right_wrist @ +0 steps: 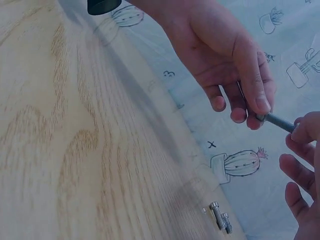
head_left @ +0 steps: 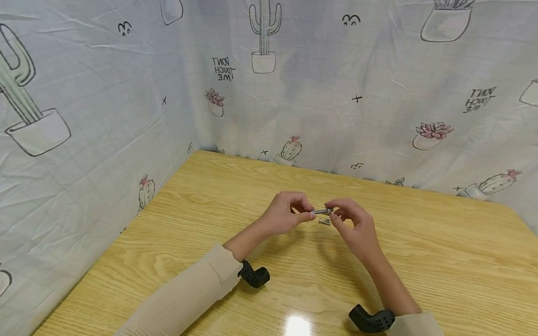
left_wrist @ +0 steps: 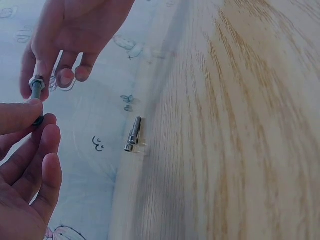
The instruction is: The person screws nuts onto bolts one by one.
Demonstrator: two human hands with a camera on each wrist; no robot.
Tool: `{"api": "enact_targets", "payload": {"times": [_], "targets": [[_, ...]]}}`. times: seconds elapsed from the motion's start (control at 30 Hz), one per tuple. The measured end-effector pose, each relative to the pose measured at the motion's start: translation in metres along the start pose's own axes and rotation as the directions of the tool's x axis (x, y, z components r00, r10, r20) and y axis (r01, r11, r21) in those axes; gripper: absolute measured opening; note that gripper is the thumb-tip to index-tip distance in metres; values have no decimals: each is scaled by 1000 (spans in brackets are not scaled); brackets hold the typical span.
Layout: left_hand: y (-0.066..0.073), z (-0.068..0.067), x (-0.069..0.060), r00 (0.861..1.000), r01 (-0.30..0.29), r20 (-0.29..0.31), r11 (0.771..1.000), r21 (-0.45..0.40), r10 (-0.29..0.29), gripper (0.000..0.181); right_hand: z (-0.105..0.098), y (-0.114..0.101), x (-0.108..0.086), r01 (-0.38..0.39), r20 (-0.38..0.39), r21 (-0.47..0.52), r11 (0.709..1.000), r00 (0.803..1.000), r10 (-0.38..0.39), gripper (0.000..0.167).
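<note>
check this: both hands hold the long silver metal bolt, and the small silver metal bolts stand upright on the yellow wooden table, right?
Not upright: in the head view, the small silver metal bolts lie on their sides on the yellow wooden table. The left hand and right hand do hold the long silver metal bolt.

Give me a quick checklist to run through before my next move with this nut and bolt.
1. Left grip on the head end of the bolt: ok, thumb and fingers pinch it.
2. Right grip at the nut: ok, fingertips are on either side of it.
3. Nut around the shaft: ok, near the end away from the head.
4. Nut run down to the head: not ok, shaft shows between them.
5. Threads meshing straight: cannot tell, too small to see.
6. Loose bolts out of the way: ok, both lie on the table, apart from the held bolt.
</note>
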State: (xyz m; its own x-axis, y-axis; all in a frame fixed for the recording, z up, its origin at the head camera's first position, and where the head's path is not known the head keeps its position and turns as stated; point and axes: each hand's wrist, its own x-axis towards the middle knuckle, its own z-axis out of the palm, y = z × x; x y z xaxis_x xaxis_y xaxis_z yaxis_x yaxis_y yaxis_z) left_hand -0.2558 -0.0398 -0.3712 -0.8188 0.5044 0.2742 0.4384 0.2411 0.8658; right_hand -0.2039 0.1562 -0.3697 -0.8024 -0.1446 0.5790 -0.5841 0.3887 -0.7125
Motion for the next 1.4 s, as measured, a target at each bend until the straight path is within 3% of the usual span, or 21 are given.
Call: {"api": "enact_targets", "payload": {"times": [0.7,0.9,1.07,1.4], "targets": [[1,0,0,1000,4,-2,999,33,-4,6,0,-12,0,-117,-30,-112,987,993,115,14],[0,-1,0,1000,11,-4,999,34,-11,6,-1,-10,0,-54,-1,-24,998,999,54,24],[0,-1,0,1000,6,-2,1000,29,-6,6,0,-8,1,23,-5,-33,999,1000,-23,23],[-1,-1,0,1000,11,4,1000,8,-11,5,1,0,0,-9,-20,-58,998,1000,7,20]]}}
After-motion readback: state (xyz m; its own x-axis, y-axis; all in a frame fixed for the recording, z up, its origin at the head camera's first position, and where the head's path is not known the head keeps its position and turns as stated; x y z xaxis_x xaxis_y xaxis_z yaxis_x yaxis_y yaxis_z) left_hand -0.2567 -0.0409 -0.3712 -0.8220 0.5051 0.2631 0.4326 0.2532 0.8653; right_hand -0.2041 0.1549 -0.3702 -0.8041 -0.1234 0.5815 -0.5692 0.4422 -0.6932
